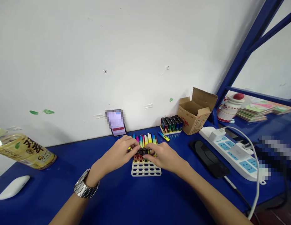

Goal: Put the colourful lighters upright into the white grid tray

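Observation:
In the middle of the desk lies a white tray [146, 170] with rows of oval holes. Several shiny lighters [141, 141] in many colours lie in a bunch behind it, and others stand in its rear rows. My left hand [123, 149], with a metal watch on the wrist, pinches a lighter by its dark top above the tray. From the other side, my right hand [164, 155] has thumb and fingers closed around another lighter close by. The fingers hide most of both held lighters. One loose lighter [163, 136] lies just beyond my right hand.
A filled lighter tray [172, 124] and an open cardboard box [194, 114] stand at the back right. Nearer are a black phone [209, 158] and a power strip [232, 153] with cables. A lit phone [117, 122] leans on the wall; a bottle [25, 150] and white mouse [14, 187] are left.

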